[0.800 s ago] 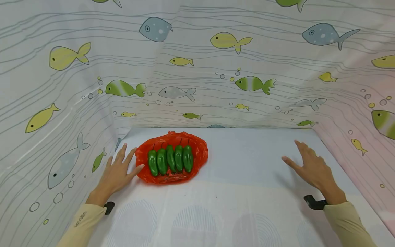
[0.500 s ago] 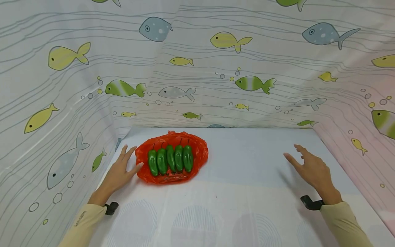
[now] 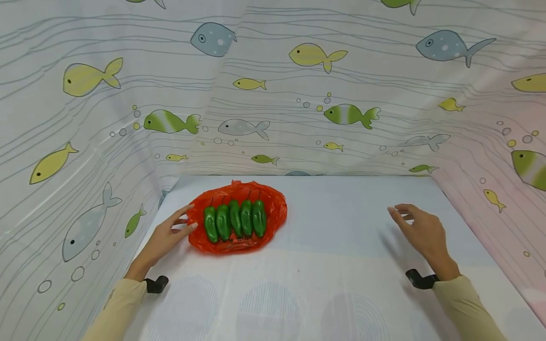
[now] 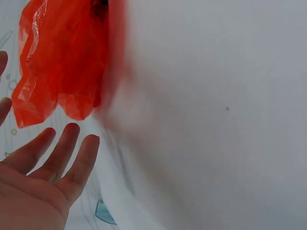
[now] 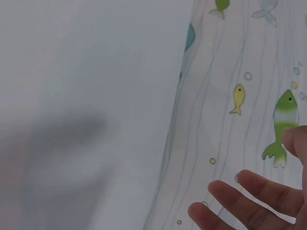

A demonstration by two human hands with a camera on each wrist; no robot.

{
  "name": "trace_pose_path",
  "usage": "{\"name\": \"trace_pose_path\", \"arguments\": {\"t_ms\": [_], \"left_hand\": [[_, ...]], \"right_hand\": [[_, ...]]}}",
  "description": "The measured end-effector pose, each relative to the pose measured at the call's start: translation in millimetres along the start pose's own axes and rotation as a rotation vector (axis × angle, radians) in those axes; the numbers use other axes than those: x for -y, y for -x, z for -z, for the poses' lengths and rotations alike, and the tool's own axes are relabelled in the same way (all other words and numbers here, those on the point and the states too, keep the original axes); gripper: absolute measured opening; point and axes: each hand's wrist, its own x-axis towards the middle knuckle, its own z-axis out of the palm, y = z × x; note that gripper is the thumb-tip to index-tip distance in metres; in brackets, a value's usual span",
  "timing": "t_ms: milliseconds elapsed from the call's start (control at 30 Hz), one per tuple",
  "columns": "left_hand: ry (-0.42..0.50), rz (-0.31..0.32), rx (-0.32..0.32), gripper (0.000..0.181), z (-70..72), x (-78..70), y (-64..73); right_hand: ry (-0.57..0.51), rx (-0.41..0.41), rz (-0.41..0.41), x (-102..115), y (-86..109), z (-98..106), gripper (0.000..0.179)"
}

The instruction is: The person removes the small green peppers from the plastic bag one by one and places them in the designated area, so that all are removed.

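Several green peppers (image 3: 235,220) lie side by side on a crumpled red plastic bag (image 3: 276,208) at the table's left. My left hand (image 3: 166,239) is at the bag's left edge, thumb and fingers spread apart. In the left wrist view the fingertips (image 4: 72,129) stand close to the red bag (image 4: 62,62), with a gap between them; nothing is in the hand. My right hand (image 3: 422,234) hovers over the right side of the table, fingers loosely bent, holding nothing. Its relaxed fingers (image 5: 254,201) also show in the right wrist view.
A white table (image 3: 332,265) with faint printed circles spreads under both hands. Fish-patterned sheets (image 3: 281,104) hang as walls at the back and on both sides. Black wrist cameras (image 3: 420,279) sit on the wrists.
My right hand has turned, bent its fingers more and shifted slightly left and down. The left hand has rotated, its fingers drawing closer to the bag's edge. Bag and peppers stay in place.
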Motion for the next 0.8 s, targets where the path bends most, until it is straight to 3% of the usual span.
{"name": "trace_pose_path", "arguments": {"t_ms": [233,467,800], "left_hand": [[0.100,-0.005,0.045,0.073,-4.2,0.8,-3.8],[0.176,-0.009,0.068,0.075,-7.8,3.0,-7.5],[0.186,-0.055,0.072,0.077,-12.5,12.3,-12.8]], "right_hand": [[-0.050,-0.007,-0.043,5,-0.3,-10,0.051],[-0.100,-0.014,-0.030,13,-0.7,-20,0.049],[-0.198,0.085,-0.048,13,-3.5,-34,0.053]]}}
